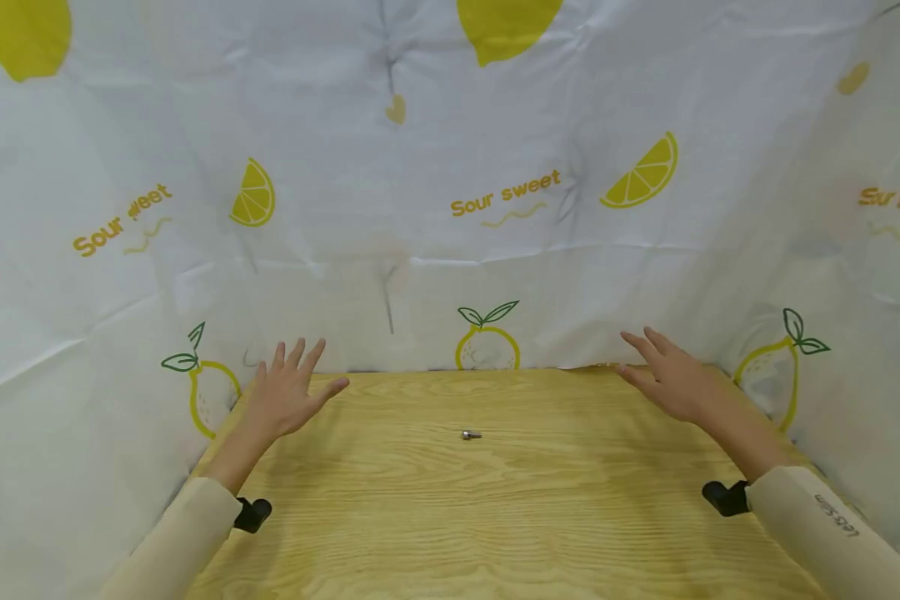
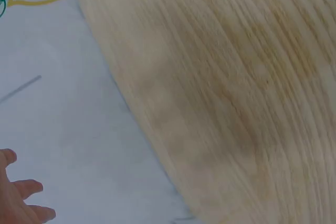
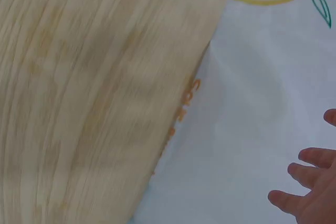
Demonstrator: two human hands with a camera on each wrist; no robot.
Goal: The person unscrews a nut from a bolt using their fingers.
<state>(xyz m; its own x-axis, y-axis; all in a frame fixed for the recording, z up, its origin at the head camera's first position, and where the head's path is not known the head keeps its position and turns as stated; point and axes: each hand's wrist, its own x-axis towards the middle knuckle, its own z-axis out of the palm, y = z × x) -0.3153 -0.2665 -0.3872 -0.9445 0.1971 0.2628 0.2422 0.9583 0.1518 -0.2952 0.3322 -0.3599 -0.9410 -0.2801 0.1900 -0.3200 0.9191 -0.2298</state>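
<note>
Left hand (image 1: 288, 395) and right hand (image 1: 673, 382) hovering, fingers spreading wide, holding nothing.
1 bolt (image 1: 468, 434) is lying on the table (image 1: 495, 521) below frame centre, probably calling for a fingertip pinch.

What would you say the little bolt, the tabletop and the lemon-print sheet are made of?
Bolt: probably metal, since it looks silvery and slightly shiny.
Tabletop: wood or a wood-look laminate; the yellowish grain shows, but not which.
Lemon-print sheet: thin fabric or plastic, white with a soft sheen; it creases and wrinkles.
</note>
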